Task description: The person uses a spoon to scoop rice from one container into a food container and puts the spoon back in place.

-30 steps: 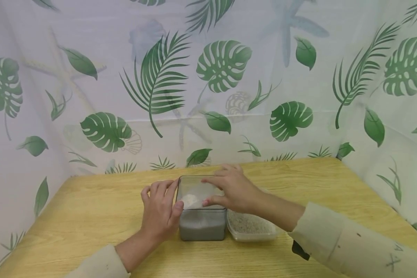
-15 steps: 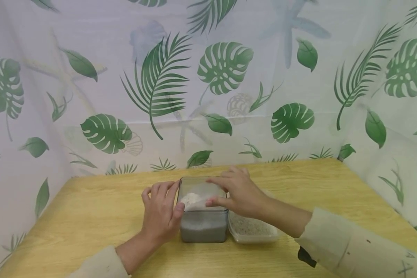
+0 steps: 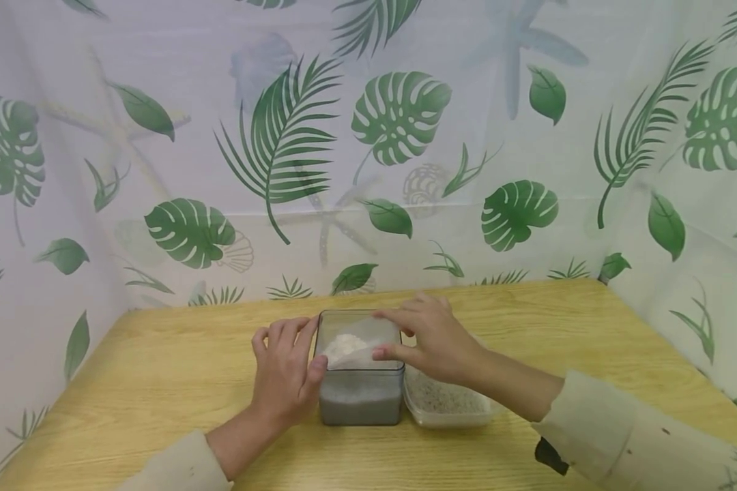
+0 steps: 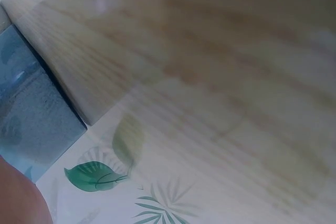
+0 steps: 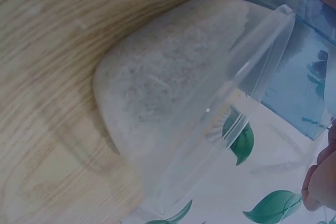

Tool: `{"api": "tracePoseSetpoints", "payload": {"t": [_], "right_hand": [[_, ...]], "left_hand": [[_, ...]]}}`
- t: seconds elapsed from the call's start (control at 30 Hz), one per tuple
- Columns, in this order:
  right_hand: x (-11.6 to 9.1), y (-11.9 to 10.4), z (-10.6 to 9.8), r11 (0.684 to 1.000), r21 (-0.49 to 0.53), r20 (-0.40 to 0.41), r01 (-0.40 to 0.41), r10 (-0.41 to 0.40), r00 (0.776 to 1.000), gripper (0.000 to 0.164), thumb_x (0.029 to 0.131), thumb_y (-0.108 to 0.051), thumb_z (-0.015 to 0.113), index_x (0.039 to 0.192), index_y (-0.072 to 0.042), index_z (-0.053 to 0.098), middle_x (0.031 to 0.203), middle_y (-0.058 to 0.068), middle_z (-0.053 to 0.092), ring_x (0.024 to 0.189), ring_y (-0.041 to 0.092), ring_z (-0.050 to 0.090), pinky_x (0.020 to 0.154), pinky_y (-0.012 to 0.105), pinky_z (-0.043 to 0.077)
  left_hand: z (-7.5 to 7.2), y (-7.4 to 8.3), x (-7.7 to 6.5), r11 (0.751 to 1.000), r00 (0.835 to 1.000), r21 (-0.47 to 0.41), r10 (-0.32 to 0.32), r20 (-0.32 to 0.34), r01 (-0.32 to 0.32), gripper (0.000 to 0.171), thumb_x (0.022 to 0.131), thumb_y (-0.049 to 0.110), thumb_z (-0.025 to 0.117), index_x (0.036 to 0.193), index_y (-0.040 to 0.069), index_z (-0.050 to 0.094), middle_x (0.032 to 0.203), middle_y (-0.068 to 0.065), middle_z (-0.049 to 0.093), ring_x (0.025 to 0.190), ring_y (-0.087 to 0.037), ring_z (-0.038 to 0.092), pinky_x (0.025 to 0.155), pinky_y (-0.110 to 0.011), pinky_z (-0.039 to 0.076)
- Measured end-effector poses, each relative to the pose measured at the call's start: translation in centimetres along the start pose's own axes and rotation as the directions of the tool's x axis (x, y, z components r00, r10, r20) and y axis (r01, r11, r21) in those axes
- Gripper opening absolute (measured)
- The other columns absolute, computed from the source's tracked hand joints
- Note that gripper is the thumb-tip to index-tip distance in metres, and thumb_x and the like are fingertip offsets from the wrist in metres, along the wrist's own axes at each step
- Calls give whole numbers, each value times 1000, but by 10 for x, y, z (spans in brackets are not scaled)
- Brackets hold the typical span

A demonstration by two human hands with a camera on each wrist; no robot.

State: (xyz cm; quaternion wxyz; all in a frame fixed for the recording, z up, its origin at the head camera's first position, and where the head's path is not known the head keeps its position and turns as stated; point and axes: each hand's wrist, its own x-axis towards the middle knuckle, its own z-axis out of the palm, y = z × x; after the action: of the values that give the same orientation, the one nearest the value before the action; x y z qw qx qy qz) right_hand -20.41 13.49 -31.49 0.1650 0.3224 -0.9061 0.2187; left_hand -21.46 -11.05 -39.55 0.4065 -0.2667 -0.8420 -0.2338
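Observation:
A square, see-through grey container [image 3: 360, 406] stands on the table, with a grey-looking fill behind its front wall. A heap of off-white powder [image 3: 346, 346] shows through its top. My left hand [image 3: 282, 372] holds the container's left side, fingers bent along the wall and thumb at the front left corner. Over the right half, my right hand [image 3: 439, 341] spans a whitish translucent piece [image 3: 368, 351] between thumb and fingers; its full shape is hidden. In the right wrist view, part of that piece [image 5: 331, 82] shows between the fingertips.
A clear plastic tub [image 3: 451, 409] of pale grains stands close against the container's right side, under my right forearm. The wood-grain table [image 3: 190, 382] ends at a white leaf-print cloth [image 3: 307, 273] behind and at both sides.
My right hand has shifted a little to the right across the container, and more of the powder heap shows. My left hand, the container and the tub stay in place.

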Motion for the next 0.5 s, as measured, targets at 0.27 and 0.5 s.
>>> {"api": "tracePoseSetpoints", "payload": {"t": [0.27, 0.5], "right_hand": [[-4, 4, -3, 1000, -7, -32, -7, 7, 999, 53, 82, -40, 77, 127, -14, 69, 71, -12, 49, 79, 9, 40, 76, 35, 28], [-6, 6, -7, 1000, 10, -49, -19, 20, 999, 53, 82, -38, 78, 128, -14, 68, 71, -9, 47, 82, 11, 41, 78, 38, 28]], "left_hand": [[1, 0, 0, 1000, 1000, 4, 7, -12, -7, 84, 103, 56, 10, 125, -4, 64, 113, -18, 63, 105, -34, 50, 90, -61, 24], [1, 1, 0, 1000, 1000, 9, 8, -13, -8, 84, 103, 56, 10, 125, -4, 64, 113, -18, 63, 105, -34, 50, 90, -61, 24]]}}
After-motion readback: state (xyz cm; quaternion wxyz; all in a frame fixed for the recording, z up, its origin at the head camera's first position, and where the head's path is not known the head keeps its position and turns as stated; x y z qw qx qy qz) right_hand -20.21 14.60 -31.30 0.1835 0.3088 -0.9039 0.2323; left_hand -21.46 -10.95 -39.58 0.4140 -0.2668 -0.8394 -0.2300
